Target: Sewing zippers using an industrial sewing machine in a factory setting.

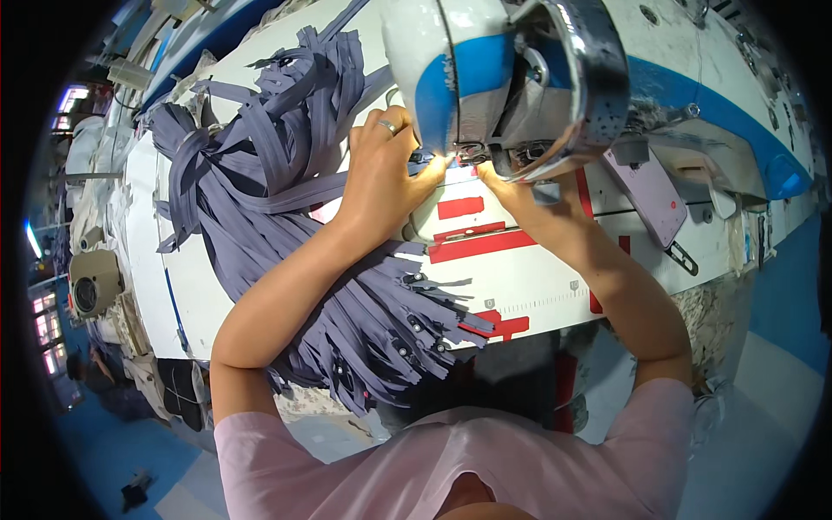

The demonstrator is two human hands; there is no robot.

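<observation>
My left hand (pixel 379 178), with a ring on one finger, is closed on a grey-purple zipper (pixel 325 191) just left of the needle area of a white and blue sewing machine (pixel 433 52). Its thumb and fingertips are pressed together beside the presser foot (pixel 471 154). My right hand (pixel 546 212) reaches in from the other side, thumb toward the foot. The machine head hides most of its fingers, so its grip does not show. A large bundle of similar zippers (pixel 260 173), tied near one end, spreads under and beside my left forearm.
Red tape strips (pixel 485 246) and a printed ruler scale mark the white table (pixel 555 316). A pale purple phone (pixel 650 195) lies right of the machine head. Zipper ends with pulls (pixel 407 347) hang over the near edge. A beige box-shaped device (pixel 94 286) stands far left.
</observation>
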